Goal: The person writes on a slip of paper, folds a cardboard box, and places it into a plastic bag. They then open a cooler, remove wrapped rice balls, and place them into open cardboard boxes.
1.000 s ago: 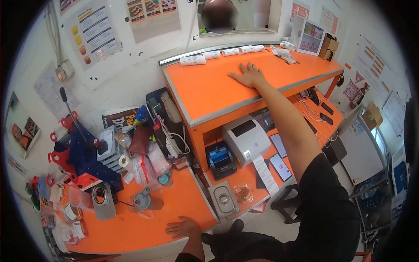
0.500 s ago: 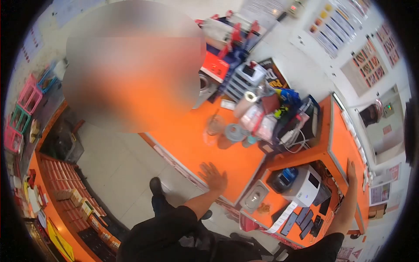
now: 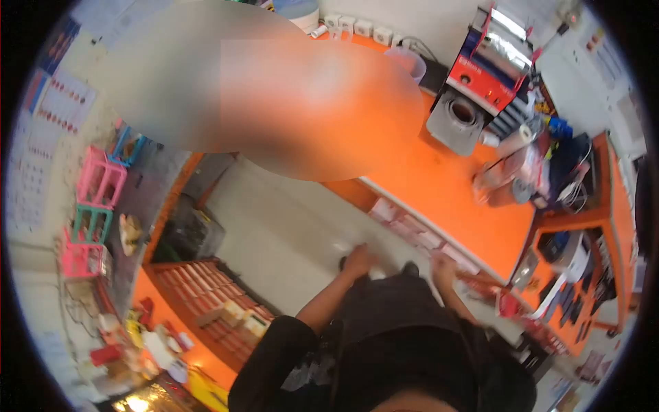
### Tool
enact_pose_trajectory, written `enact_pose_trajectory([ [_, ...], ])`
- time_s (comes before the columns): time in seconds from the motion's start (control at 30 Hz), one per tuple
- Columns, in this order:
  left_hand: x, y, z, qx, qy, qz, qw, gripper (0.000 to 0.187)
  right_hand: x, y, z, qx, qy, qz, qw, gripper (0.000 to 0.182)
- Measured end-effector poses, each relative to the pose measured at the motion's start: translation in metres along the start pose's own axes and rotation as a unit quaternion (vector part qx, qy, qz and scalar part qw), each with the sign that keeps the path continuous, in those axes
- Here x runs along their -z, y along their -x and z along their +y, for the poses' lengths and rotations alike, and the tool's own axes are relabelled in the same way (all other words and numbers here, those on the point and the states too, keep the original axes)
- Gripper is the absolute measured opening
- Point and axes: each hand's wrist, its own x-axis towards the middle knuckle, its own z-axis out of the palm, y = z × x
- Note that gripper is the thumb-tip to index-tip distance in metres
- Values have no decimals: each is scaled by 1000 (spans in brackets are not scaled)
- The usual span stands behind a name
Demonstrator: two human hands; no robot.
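Left hand (image 3: 359, 261): over pale floor (image 3: 274, 206), blurred, can't tell finger state. Right hand (image 3: 445, 269): near orange counter (image 3: 439, 178) edge, finger state also unclear. Right of it, farther up: clear cup (image 3: 484, 184), grey lidded cup (image 3: 520, 191), contents too blurred. Left of left hand: rack (image 3: 199, 292) holding red-and-white packs; farther out, pink basket (image 3: 103, 163).

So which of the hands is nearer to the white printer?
Right. The right hand is by the counter's edge, left of the white printer; the left hand is farther left, over the floor.
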Motion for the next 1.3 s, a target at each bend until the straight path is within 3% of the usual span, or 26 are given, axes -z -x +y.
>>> enact_pose_trajectory([
  [0.03,8,0,-55,20,37,65,997,67,-26,0,-51,94,3,-121,988,16],
  [0.1,71,32,-106,147,145,132,970,62,-62,-21,-109,147,-20,-240,959,18],
  [0.13,95,47,-136,195,159,174,952,60,-77,-38,-117,131,-1,-194,972,21],
  [0.17,113,67,-171,241,174,217,930,58,-81,-60,-130,50,-3,-146,988,22],
  [0.2,101,82,-248,270,234,297,886,55,-88,-82,-137,13,-49,-66,997,24],
  [0.23,122,116,-249,336,291,308,841,50,-99,-109,-123,45,-26,-20,998,29],
  [0.27,82,140,-401,300,184,246,903,47,-106,-132,-116,12,-18,-24,999,28],
  [0.3,106,178,-367,403,44,138,904,50,-108,-154,-122,6,-6,-1,1000,28],
  [0.33,101,203,-412,429,-10,91,898,47,-107,-174,-130,0,6,22,1000,28],
  [0.37,116,218,-412,451,-64,41,889,45,-117,-189,-134,-8,5,22,1000,28],
  [0.4,110,256,-416,490,-45,1,870,45,-128,-202,-138,-8,-2,51,999,25],
  [0.5,129,276,-400,510,27,-14,860,45,-187,-233,-147,10,-18,87,996,20],
  [0.57,154,256,-391,493,56,-10,868,45,-243,-246,-163,27,-28,101,994,20],
  [0.63,186,220,-381,470,73,0,880,45,-294,-255,-189,43,59,65,995,41],
  [0.67,203,196,-377,454,79,8,888,45,-305,-264,-206,37,63,59,996,41],
  [0.73,243,146,-371,419,90,30,903,45,-325,-284,-239,-33,150,54,987,56],
  [0.9,359,2,-328,293,77,91,949,45,-348,-306,-235,-184,164,127,961,70],
  [0.97,415,-60,-289,226,49,119,966,45,-358,-329,-230,-233,140,171,947,72],
  [1.03,475,-120,-221,173,13,126,977,48,-369,-356,-233,-364,148,211,895,72],
  [1.13,531,-198,-136,-8,55,185,981,42,-387,-370,-228,-364,251,216,871,72],
  [1.3,560,-294,-39,-204,-59,230,950,41,-388,-377,-231,-377,299,191,856,71],
])
